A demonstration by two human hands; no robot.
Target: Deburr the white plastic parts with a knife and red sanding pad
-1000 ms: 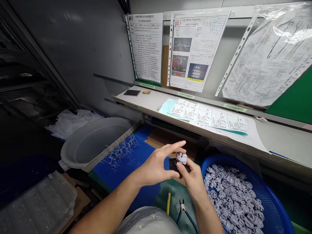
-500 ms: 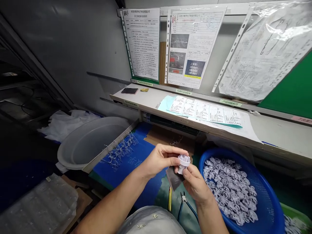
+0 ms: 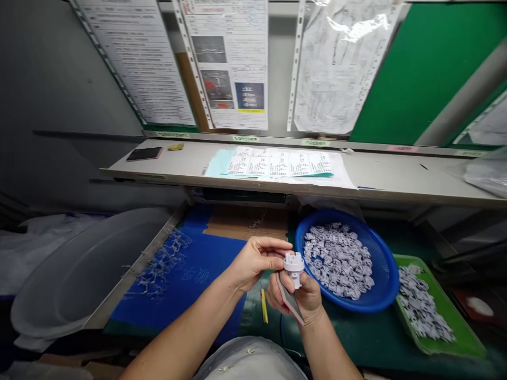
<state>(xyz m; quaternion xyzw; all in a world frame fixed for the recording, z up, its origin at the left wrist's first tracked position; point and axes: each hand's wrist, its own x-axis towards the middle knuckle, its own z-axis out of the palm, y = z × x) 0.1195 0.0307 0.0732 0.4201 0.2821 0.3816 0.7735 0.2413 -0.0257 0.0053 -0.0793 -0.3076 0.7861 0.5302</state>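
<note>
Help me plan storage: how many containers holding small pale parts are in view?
2: a blue basket right of the right hand, a green tray farther right; others may be hidden.

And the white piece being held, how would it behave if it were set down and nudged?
The white piece looks like moulded plastic with crisp edges, so it's probably stiff. The gaps between its prongs suggest it's light for its size. On its side, its round rim might let it roll.
</note>
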